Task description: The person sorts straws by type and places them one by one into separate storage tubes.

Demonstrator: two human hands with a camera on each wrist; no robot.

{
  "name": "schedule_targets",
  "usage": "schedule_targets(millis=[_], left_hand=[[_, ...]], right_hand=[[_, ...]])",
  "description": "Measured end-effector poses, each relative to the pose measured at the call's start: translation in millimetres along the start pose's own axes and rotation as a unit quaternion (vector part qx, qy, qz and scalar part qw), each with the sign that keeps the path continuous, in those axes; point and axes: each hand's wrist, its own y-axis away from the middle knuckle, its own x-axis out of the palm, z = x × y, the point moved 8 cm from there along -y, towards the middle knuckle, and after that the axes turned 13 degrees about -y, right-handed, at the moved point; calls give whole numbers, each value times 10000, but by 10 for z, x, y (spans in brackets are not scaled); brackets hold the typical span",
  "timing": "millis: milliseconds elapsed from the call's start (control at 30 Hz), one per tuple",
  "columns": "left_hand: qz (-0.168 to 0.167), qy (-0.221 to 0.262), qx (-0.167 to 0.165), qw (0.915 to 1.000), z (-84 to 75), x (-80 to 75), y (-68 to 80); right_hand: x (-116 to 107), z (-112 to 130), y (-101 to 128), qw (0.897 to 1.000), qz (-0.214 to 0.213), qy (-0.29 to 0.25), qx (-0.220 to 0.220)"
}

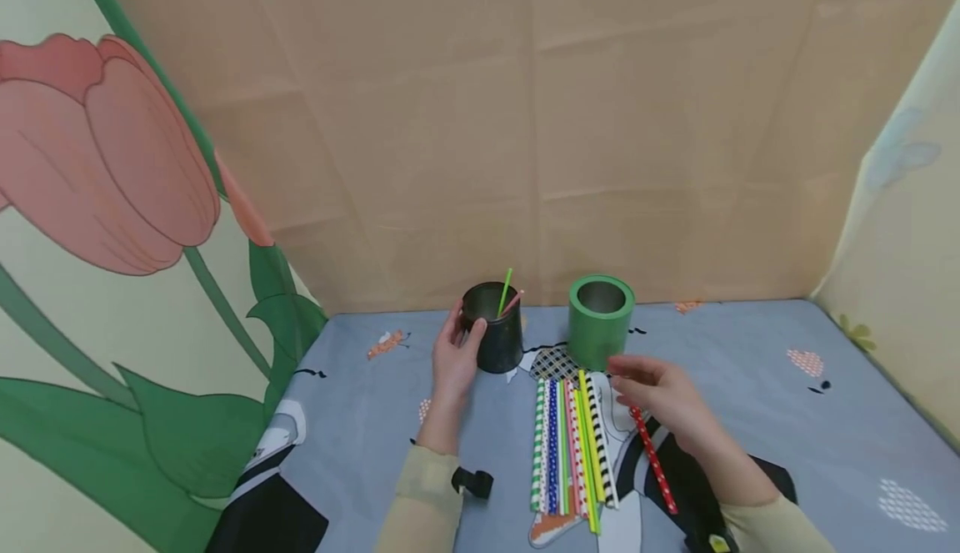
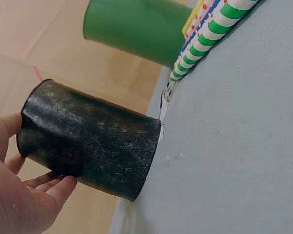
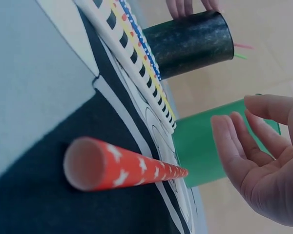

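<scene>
Left hand on the dark cup, right hand over the red straw

The left hand (image 1: 455, 351) curls round the dark cup (image 1: 495, 328), which holds two straws and stands left of the green cup (image 1: 600, 319). In front of the green cup, the right hand (image 1: 660, 394) hovers with fingers relaxed above the red straw (image 1: 654, 459), holding nothing. Risk, I'd say: a loose pinch could roll that straw into the straw row (image 1: 573, 444).

Soft even indoor light, faint shadows, no glare, wide-angle bending, blurry wrist close-ups

No readable text, label, brand or number shows on anything.
</scene>
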Motion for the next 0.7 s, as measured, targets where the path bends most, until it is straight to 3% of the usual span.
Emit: schedule_targets(millis=[700], left_hand=[[40,28,-40,10000,-2,0,7]], right_hand=[[75,-67,20,9972,-60,671,324]])
